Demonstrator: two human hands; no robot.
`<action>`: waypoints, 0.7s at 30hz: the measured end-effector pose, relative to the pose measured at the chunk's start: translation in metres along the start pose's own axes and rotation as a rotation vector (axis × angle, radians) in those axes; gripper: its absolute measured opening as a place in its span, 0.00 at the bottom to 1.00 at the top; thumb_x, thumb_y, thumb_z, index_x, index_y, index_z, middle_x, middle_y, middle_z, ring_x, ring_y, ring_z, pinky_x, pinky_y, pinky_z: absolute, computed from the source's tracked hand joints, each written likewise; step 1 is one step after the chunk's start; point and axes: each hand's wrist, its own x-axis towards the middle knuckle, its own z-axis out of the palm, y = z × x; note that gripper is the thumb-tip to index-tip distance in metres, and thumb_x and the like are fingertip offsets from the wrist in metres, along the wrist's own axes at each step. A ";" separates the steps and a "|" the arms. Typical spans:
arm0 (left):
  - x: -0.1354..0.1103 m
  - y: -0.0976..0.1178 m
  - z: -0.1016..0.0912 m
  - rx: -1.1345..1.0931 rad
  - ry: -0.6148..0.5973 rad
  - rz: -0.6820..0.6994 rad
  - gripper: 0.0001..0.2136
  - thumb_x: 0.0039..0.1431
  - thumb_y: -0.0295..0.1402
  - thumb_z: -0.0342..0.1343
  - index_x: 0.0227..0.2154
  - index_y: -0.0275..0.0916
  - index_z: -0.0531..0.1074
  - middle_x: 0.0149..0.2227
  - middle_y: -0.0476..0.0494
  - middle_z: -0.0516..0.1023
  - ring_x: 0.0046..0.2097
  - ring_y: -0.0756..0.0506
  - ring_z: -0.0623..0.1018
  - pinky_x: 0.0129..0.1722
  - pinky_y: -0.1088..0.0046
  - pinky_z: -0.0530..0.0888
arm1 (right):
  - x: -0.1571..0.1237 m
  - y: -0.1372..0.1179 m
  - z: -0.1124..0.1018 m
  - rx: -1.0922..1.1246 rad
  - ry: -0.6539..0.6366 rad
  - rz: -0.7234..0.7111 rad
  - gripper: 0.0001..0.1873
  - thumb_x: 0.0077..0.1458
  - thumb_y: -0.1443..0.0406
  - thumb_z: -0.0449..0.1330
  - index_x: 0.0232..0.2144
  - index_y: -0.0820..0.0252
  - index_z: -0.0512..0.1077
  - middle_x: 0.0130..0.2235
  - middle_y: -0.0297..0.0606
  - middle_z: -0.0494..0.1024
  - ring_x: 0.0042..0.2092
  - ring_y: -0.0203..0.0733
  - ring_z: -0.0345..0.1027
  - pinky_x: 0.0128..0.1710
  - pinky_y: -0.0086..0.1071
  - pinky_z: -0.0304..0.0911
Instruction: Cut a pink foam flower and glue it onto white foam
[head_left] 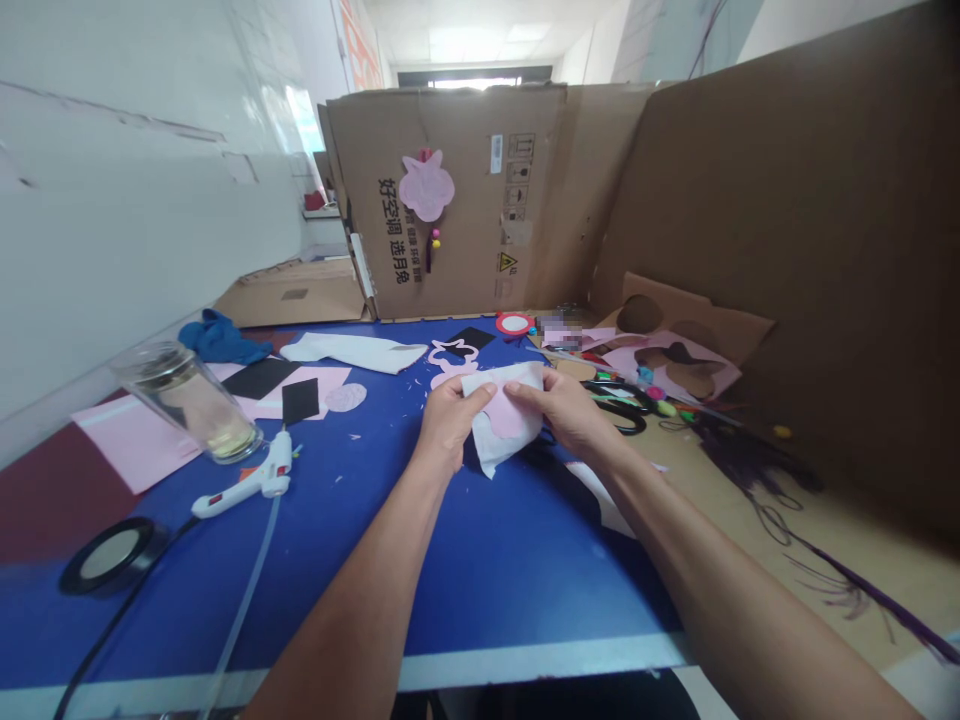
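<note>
Between both hands, above the blue tabletop, is a piece of white fabric [489,455] with a pink cutout [510,417] lying against it. My left hand [450,415] pinches the left edge, its thumb on top. On the right side my right hand [566,405] grips the same pieces, thumb pressed near the pink shape. Fingers beneath the fabric are hidden. Just behind the hands lies a pink outline cutout [450,352]. A dark-handled pair of scissors [626,415] rests beside my right hand.
A white glue gun [259,475] with its cord lies left, near a glass cup [199,410] and a roll of black tape [112,555]. Cardboard walls [585,190] stand behind and right. A pink flower-shaped piece [427,187] hangs on the back one. Scraps and purple strands [757,465] lie right.
</note>
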 end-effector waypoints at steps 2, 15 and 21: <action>0.002 -0.001 -0.001 0.000 0.017 0.006 0.17 0.43 0.37 0.77 0.35 0.36 0.84 0.33 0.42 0.85 0.32 0.44 0.82 0.34 0.68 0.77 | -0.002 -0.001 0.001 -0.010 -0.015 0.005 0.19 0.47 0.53 0.78 0.36 0.57 0.82 0.37 0.40 0.87 0.35 0.48 0.78 0.37 0.38 0.70; 0.005 0.002 -0.003 -0.179 0.053 -0.079 0.15 0.41 0.37 0.77 0.30 0.36 0.79 0.28 0.46 0.81 0.29 0.48 0.77 0.33 0.72 0.74 | -0.004 -0.004 0.002 -0.026 -0.054 0.017 0.18 0.48 0.54 0.78 0.37 0.57 0.82 0.34 0.37 0.85 0.33 0.45 0.75 0.35 0.35 0.68; 0.005 0.002 -0.002 -0.211 0.045 -0.064 0.15 0.42 0.37 0.77 0.31 0.35 0.81 0.30 0.45 0.82 0.29 0.48 0.78 0.33 0.73 0.75 | -0.004 -0.004 0.001 -0.030 -0.060 0.020 0.20 0.47 0.54 0.78 0.38 0.58 0.82 0.34 0.37 0.86 0.33 0.44 0.75 0.35 0.33 0.69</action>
